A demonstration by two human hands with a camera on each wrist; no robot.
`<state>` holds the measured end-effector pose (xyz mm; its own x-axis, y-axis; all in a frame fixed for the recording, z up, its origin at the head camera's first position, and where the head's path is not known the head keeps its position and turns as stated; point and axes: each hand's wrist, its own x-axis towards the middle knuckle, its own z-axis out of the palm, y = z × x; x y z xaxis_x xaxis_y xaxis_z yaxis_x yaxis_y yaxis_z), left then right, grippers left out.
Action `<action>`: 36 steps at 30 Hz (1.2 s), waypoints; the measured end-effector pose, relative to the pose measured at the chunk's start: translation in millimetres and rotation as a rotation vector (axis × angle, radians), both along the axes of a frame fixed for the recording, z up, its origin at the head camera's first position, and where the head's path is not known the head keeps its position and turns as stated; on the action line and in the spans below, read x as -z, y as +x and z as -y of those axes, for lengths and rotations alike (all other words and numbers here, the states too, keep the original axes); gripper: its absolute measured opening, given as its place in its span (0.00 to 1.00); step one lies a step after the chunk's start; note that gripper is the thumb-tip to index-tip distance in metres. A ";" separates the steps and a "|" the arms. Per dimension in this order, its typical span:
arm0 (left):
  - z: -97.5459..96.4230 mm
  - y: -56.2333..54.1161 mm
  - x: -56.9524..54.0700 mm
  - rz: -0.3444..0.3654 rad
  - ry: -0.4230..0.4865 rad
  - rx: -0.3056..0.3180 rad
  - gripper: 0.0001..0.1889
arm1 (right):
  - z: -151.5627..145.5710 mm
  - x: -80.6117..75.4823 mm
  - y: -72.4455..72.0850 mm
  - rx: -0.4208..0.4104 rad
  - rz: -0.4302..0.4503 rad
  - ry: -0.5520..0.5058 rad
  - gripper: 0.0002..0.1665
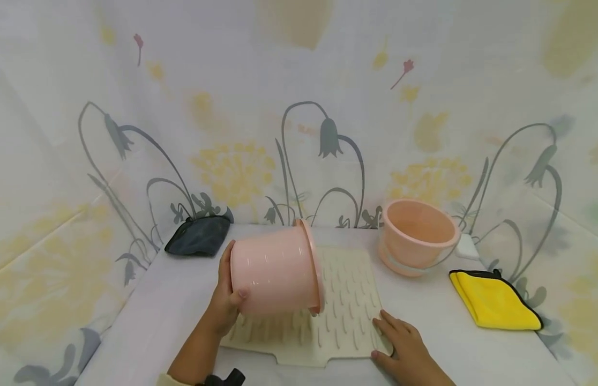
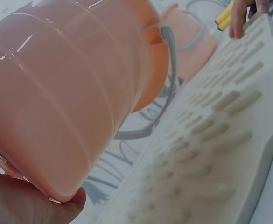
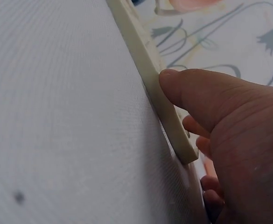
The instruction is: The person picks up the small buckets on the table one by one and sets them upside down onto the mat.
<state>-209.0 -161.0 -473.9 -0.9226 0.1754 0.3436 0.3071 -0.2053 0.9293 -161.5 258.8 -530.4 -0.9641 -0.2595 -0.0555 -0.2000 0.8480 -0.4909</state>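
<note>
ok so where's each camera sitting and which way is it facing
Head: above the table, looking forward and down at the mat, tipped bucket, second bucket and yellow cloth; both hands show, left, right.
Left wrist: under the tipped bucket, facing across the mat; left palm at the base.
Right wrist: low on the table, facing along the mat edge; right thumb against it.
Shared: head and left wrist views both show the tipped bucket, mat and right fingers.

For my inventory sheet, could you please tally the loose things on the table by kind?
Pink buckets: 2 – one tilted on the mat, one upright.
Cloths: 2 – dark cloth, yellow cloth.
Ridged mats: 1 – cream mat.
Total: 5.
</note>
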 end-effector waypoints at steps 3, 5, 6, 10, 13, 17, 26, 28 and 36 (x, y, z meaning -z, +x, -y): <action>10.4 0.8 -4.5 0.004 0.011 -0.033 0.53 | -1.8 0.3 -1.6 0.000 0.001 -0.011 0.47; 16.8 2.1 -8.2 0.001 0.018 -0.048 0.52 | -2.9 1.9 -1.9 0.006 0.009 -0.024 0.48; 19.9 2.7 -10.0 0.000 0.016 -0.052 0.51 | -3.3 3.3 -1.8 0.010 0.015 -0.030 0.48; 30.8 5.5 -16.2 -0.007 0.008 -0.063 0.50 | -6.0 8.1 2.4 0.034 0.033 -0.042 0.48; 41.3 9.3 -21.4 -0.007 -0.013 -0.086 0.50 | -6.3 9.7 5.9 0.033 0.043 -0.048 0.47; 59.4 15.7 -28.7 -0.015 -0.030 -0.135 0.50 | -3.7 4.3 5.5 0.027 0.058 -0.056 0.46; 102.6 19.6 -56.5 -0.051 -0.090 -0.209 0.52 | -3.0 -7.0 1.9 0.031 0.044 -0.057 0.47; 111.9 20.6 -61.8 -0.056 -0.119 -0.217 0.52 | -3.1 -7.0 2.4 0.030 0.046 -0.058 0.46; 136.3 19.2 -86.9 0.035 -0.486 -0.308 0.55 | -0.9 -7.9 1.5 0.049 0.078 -0.077 0.45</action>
<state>-189.8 -297.2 -387.0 -0.9654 0.0268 0.2596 0.2528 0.3419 0.9051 -160.0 259.7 -522.4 -0.9693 -0.2187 -0.1126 -0.1178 0.8148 -0.5677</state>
